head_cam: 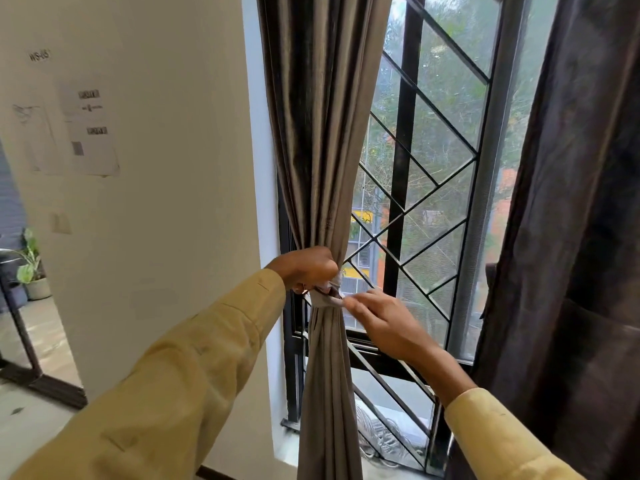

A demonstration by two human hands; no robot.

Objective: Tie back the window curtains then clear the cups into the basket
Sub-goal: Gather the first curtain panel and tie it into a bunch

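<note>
The left brown curtain hangs gathered into a narrow bunch at the window's left side. A pale grey tie-back band is wrapped around the bunch at waist height. My left hand is closed on the band and the gathered cloth from the left. My right hand pinches the band's free end at its right side with thumb and fingertips. The right curtain, darker brown, hangs loose on the right. No cups or basket are in view.
The window has a black metal grille with diagonal bars and a mesh screen. A white wall with taped papers stands at left. Through a doorway at far left are a potted plant and a dark metal frame.
</note>
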